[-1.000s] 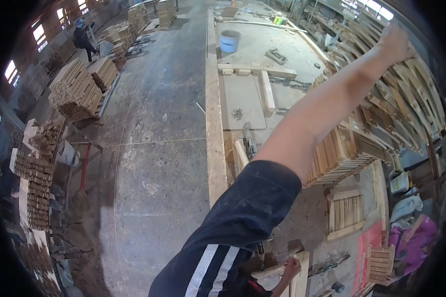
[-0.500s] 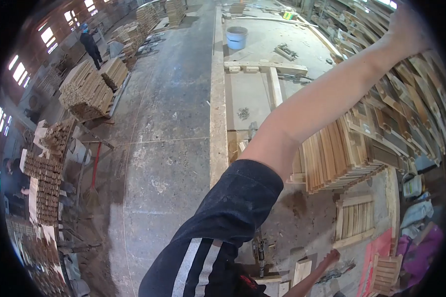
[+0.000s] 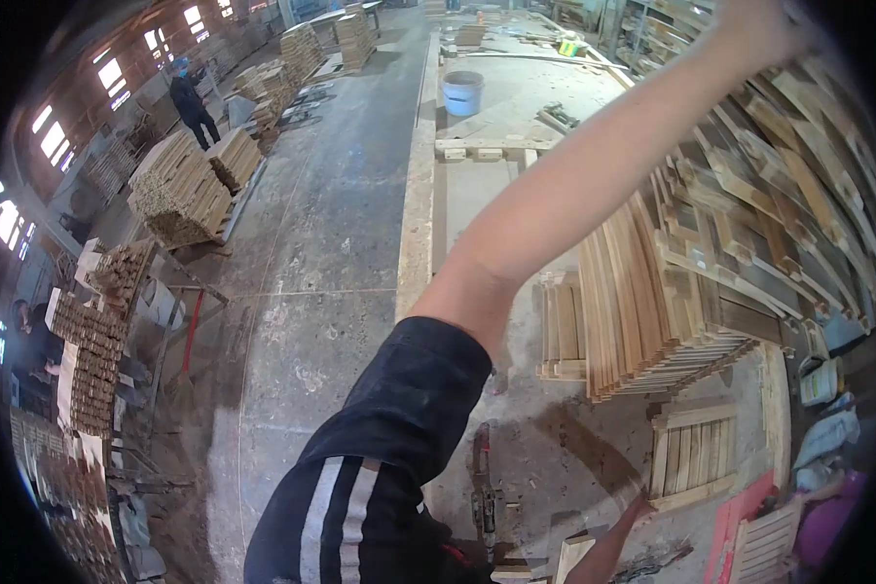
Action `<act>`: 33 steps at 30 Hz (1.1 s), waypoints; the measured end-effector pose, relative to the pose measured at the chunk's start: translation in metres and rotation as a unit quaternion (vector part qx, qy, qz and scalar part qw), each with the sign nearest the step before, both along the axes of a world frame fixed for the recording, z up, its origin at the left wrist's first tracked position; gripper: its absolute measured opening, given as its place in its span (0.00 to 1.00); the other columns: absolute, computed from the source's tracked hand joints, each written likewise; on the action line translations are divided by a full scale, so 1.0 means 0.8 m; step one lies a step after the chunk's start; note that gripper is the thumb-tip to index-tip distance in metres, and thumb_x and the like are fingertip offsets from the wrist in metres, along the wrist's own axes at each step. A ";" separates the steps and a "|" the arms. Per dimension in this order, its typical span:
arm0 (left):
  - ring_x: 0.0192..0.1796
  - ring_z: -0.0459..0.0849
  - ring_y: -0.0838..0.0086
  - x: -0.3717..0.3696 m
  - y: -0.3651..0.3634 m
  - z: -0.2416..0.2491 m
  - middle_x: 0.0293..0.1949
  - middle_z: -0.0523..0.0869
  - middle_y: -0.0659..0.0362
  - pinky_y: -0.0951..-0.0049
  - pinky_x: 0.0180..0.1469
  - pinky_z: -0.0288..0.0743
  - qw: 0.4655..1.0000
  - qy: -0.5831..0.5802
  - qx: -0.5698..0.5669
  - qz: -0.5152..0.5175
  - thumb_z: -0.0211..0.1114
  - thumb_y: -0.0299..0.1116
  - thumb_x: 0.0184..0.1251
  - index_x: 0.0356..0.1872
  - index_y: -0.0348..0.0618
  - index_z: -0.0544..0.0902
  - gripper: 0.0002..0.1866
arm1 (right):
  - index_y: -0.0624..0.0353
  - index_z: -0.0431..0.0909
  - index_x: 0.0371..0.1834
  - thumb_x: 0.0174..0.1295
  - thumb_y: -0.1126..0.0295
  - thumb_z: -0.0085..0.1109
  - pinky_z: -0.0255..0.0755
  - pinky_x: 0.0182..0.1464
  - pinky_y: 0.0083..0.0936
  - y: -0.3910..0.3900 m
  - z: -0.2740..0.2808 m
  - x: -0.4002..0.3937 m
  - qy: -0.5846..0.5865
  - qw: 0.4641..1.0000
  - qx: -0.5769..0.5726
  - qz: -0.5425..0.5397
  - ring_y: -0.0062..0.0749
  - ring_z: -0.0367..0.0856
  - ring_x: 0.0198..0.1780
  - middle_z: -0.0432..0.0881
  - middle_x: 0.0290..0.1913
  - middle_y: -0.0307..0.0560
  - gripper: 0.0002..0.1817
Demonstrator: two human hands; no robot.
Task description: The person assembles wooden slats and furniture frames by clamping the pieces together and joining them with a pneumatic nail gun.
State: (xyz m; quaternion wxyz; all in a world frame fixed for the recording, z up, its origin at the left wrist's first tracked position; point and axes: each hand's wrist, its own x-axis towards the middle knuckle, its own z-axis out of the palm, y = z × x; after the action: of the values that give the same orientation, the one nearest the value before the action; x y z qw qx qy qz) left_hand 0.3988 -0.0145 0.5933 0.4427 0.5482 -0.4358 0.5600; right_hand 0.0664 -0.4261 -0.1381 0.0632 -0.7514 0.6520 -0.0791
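Note:
My left arm, in a dark striped sleeve, stretches across the view to the upper right. My left hand (image 3: 761, 37) is at the dark image edge, near a leaning pile of wooden frames (image 3: 749, 195); its fingers are hidden and blurred. Below that arm is a thick stack of slatted wooden panels (image 3: 633, 302). Low on the right, my right hand (image 3: 635, 511) is close to the lower left corner of a small slatted panel (image 3: 693, 453). Whether it touches the panel, and how its fingers are set, I cannot make out.
A person in purple (image 3: 832, 516) is at the lower right, beside another slatted panel (image 3: 764, 540) and a red board (image 3: 740, 526). A nail-gun-like tool (image 3: 487, 501) lies on the floor. Left are wood stacks (image 3: 180, 190) and a standing person (image 3: 193, 102). A bucket (image 3: 462, 92) stands ahead.
The view has shifted slightly. My left arm appears further left, and my right hand has moved a little left and down. The slatted panel beside the person in purple has shifted and tilted.

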 end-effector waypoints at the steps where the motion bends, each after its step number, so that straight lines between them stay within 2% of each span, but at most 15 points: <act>1: 0.58 0.72 0.45 0.004 -0.001 0.010 0.54 0.75 0.38 0.55 0.61 0.66 0.999 0.035 0.024 0.005 0.64 0.41 0.56 0.55 0.33 0.74 0.28 | 0.64 0.61 0.64 0.52 0.40 0.60 0.73 0.51 0.51 -0.010 -0.005 0.001 0.002 1.000 0.008 -0.011 0.57 0.79 0.48 0.78 0.49 0.61 0.45; 2: 0.59 0.72 0.45 0.003 0.001 0.014 0.56 0.74 0.37 0.55 0.62 0.66 0.996 0.070 0.049 0.013 0.64 0.41 0.56 0.57 0.33 0.73 0.29 | 0.62 0.62 0.65 0.53 0.40 0.59 0.73 0.51 0.50 -0.021 -0.010 0.002 0.005 1.000 0.016 -0.021 0.55 0.79 0.49 0.78 0.49 0.61 0.44; 4: 0.61 0.71 0.46 -0.010 0.005 -0.002 0.58 0.73 0.37 0.57 0.64 0.64 0.999 -0.025 0.019 0.020 0.64 0.41 0.56 0.60 0.33 0.71 0.32 | 0.62 0.64 0.62 0.52 0.40 0.60 0.74 0.49 0.49 -0.040 -0.016 0.003 0.008 0.999 0.033 -0.036 0.54 0.79 0.47 0.78 0.48 0.61 0.43; 6: 0.63 0.70 0.46 -0.016 0.011 -0.010 0.61 0.71 0.37 0.58 0.66 0.62 0.998 -0.054 0.028 0.008 0.64 0.42 0.56 0.63 0.33 0.68 0.34 | 0.62 0.67 0.59 0.52 0.39 0.60 0.74 0.47 0.48 -0.053 -0.021 0.000 -0.003 0.998 0.052 -0.047 0.53 0.80 0.46 0.79 0.46 0.61 0.41; 9: 0.65 0.68 0.47 -0.007 0.015 -0.002 0.63 0.70 0.37 0.59 0.68 0.60 0.998 -0.017 0.059 -0.014 0.64 0.42 0.57 0.65 0.33 0.65 0.37 | 0.62 0.70 0.55 0.51 0.39 0.60 0.75 0.45 0.47 -0.066 -0.025 -0.001 -0.027 0.994 0.088 -0.061 0.52 0.81 0.43 0.80 0.44 0.61 0.40; 12: 0.64 0.69 0.47 -0.012 0.020 -0.007 0.61 0.71 0.37 0.58 0.67 0.61 0.998 -0.018 0.062 -0.002 0.63 0.42 0.57 0.63 0.33 0.67 0.34 | 0.63 0.74 0.51 0.50 0.38 0.60 0.76 0.42 0.46 -0.080 -0.032 -0.007 -0.067 0.985 0.135 -0.079 0.51 0.82 0.41 0.81 0.41 0.61 0.38; 14: 0.63 0.70 0.46 -0.012 0.019 -0.009 0.59 0.72 0.37 0.58 0.66 0.62 0.998 -0.017 0.058 0.002 0.63 0.42 0.57 0.61 0.33 0.69 0.33 | 0.63 0.77 0.48 0.49 0.37 0.61 0.77 0.40 0.45 -0.093 -0.047 -0.020 -0.135 0.973 0.172 -0.075 0.50 0.83 0.40 0.82 0.40 0.61 0.37; 17: 0.61 0.71 0.46 -0.008 0.014 -0.005 0.57 0.73 0.37 0.57 0.64 0.63 0.998 -0.015 0.053 0.008 0.63 0.42 0.57 0.58 0.33 0.71 0.31 | 0.64 0.79 0.44 0.50 0.41 0.63 0.77 0.34 0.41 -0.095 -0.078 -0.037 -0.314 0.919 0.238 -0.003 0.48 0.83 0.32 0.83 0.34 0.57 0.33; 20: 0.59 0.72 0.45 -0.015 0.019 -0.005 0.56 0.75 0.36 0.56 0.63 0.65 0.999 -0.015 0.050 0.013 0.62 0.42 0.57 0.56 0.33 0.73 0.29 | 0.64 0.78 0.46 0.55 0.43 0.61 0.75 0.37 0.37 -0.040 -0.044 -0.046 -0.396 0.867 0.295 0.064 0.43 0.80 0.33 0.82 0.37 0.50 0.32; 23: 0.57 0.74 0.45 -0.026 0.028 -0.009 0.53 0.77 0.37 0.55 0.61 0.66 0.998 -0.008 0.068 0.015 0.62 0.42 0.57 0.53 0.32 0.75 0.26 | 0.64 0.81 0.32 0.55 0.42 0.61 0.73 0.29 0.34 0.019 -0.002 -0.048 -0.251 0.939 0.235 0.020 0.39 0.78 0.25 0.81 0.26 0.48 0.29; 26: 0.55 0.75 0.44 -0.027 0.023 -0.010 0.50 0.78 0.37 0.54 0.60 0.67 0.999 0.019 0.043 -0.003 0.62 0.42 0.57 0.50 0.32 0.77 0.25 | 0.64 0.79 0.21 0.52 0.40 0.62 0.71 0.24 0.35 -0.022 -0.147 -0.075 -0.421 0.874 0.219 0.101 0.36 0.78 0.23 0.80 0.22 0.48 0.31; 28: 0.55 0.74 0.44 -0.035 0.018 -0.013 0.50 0.78 0.37 0.54 0.60 0.67 0.999 0.032 0.007 -0.021 0.62 0.42 0.57 0.50 0.32 0.76 0.25 | 0.64 0.79 0.24 0.50 0.38 0.63 0.72 0.22 0.36 0.027 -0.058 -0.066 -0.245 0.936 0.248 0.047 0.37 0.79 0.21 0.80 0.22 0.50 0.32; 29: 0.56 0.74 0.44 -0.031 0.014 -0.011 0.51 0.77 0.37 0.54 0.61 0.67 1.000 0.021 -0.007 -0.017 0.61 0.42 0.57 0.51 0.32 0.76 0.25 | 0.64 0.79 0.25 0.49 0.37 0.63 0.72 0.21 0.36 0.064 0.007 -0.058 -0.152 0.951 0.268 0.027 0.38 0.79 0.21 0.80 0.22 0.50 0.33; 32: 0.58 0.72 0.44 0.002 -0.003 0.001 0.53 0.76 0.37 0.54 0.62 0.65 0.998 -0.044 -0.039 0.026 0.61 0.42 0.58 0.54 0.32 0.75 0.27 | 0.65 0.79 0.33 0.48 0.36 0.62 0.75 0.23 0.38 0.070 0.002 -0.053 -0.045 0.988 0.145 0.003 0.42 0.81 0.22 0.81 0.23 0.52 0.35; 33: 0.59 0.71 0.44 0.009 -0.006 0.000 0.54 0.76 0.37 0.54 0.63 0.65 0.997 -0.054 -0.039 0.030 0.61 0.42 0.58 0.55 0.32 0.74 0.28 | 0.65 0.78 0.34 0.49 0.36 0.61 0.76 0.24 0.39 0.067 -0.003 -0.050 -0.037 0.988 0.153 -0.001 0.43 0.82 0.23 0.81 0.24 0.53 0.35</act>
State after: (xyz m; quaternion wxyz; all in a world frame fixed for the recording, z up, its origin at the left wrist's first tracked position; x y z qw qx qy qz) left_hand 0.4061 -0.0192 0.5931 0.4227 0.5123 -0.4203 0.6182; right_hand 0.0266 -0.3722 -0.1404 0.2012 -0.7285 0.6548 -0.0061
